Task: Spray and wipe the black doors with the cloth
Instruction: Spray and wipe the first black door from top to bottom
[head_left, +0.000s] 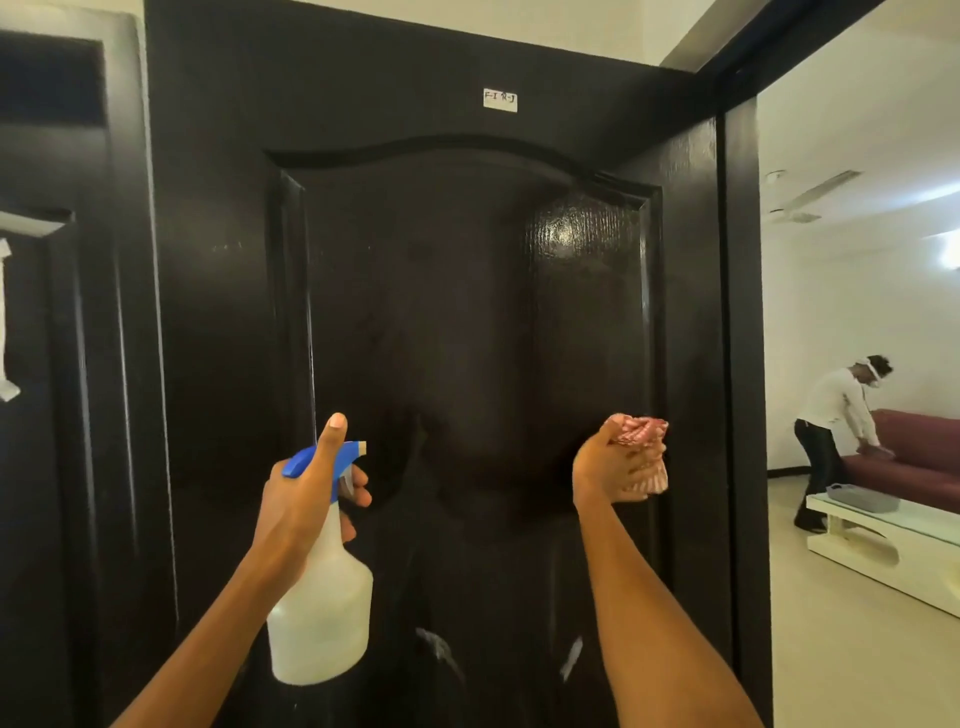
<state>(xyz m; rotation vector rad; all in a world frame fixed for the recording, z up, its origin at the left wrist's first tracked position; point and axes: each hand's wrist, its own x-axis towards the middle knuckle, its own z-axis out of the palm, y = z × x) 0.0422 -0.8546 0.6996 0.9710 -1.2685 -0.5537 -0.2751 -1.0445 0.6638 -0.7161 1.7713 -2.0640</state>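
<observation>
A black panelled door (441, 291) fills the middle of the view, with a small white label (500, 100) near its top. My left hand (306, 493) grips a white spray bottle (322, 608) by its blue trigger head, nozzle aimed at the door. My right hand (608, 467) holds a bunched red-and-white cloth (641, 434) raised just in front of the door's right side. A glossy wet-looking patch shines on the upper right of the panel. A second black door (52, 364) stands at the far left.
The black door frame (740, 364) borders an open doorway on the right. Beyond it a person (831, 431) bends over a maroon sofa (914, 457), beside a white low table (883, 551) carrying a grey basket. White tape strips hang on the left door.
</observation>
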